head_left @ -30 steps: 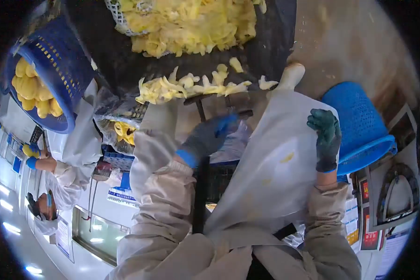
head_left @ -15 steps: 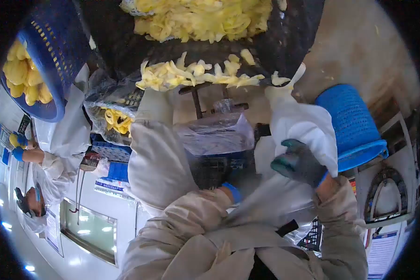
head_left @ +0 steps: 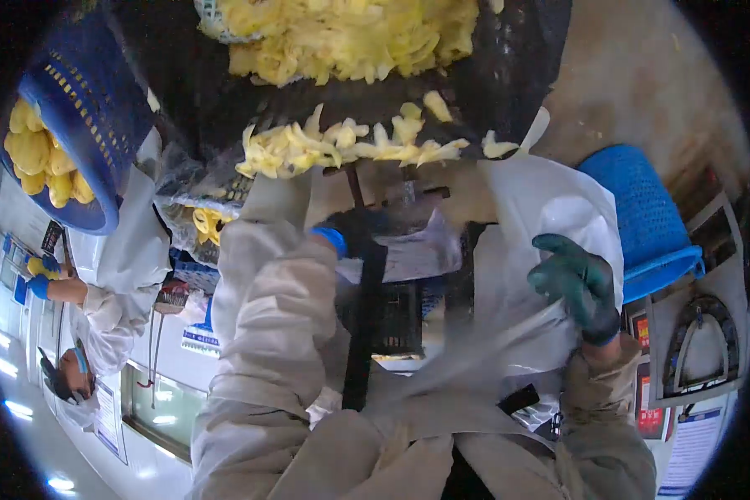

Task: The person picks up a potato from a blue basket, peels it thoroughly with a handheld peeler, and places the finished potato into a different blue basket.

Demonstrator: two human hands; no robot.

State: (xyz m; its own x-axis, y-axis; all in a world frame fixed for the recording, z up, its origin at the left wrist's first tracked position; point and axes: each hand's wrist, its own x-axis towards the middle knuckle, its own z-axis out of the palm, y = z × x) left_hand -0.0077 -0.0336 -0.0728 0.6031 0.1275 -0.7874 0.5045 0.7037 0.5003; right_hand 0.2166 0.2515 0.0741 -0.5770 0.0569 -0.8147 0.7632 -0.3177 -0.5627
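My left hand [head_left: 360, 232], in a dark glove with a blue cuff, is smeared by motion and its fingers are hidden. It overlaps a clear plastic-wrapped block [head_left: 417, 252], and a long black strip [head_left: 365, 333] runs down below it. I cannot tell whether it grips that strip. My right hand [head_left: 582, 287] wears a dark green glove, its fingers stretched and apart. Right behind it is the white sheet-like apron [head_left: 508, 333], which hangs in slanting, blurred folds across my lap.
Ahead, a black surface [head_left: 508, 100] carries a heap of pale yellow slices [head_left: 350, 37] and a loose row of slices [head_left: 296, 148]. A blue basket [head_left: 100, 125] of yellow fruit [head_left: 42, 158] stands left, near a co-worker [head_left: 108, 292]. Another blue basket [head_left: 637, 208] is on the right.
My left hand has moved up and left, away from my lap. My right hand has shifted right, and its fingers have spread. The long black strip now shows below my left hand.
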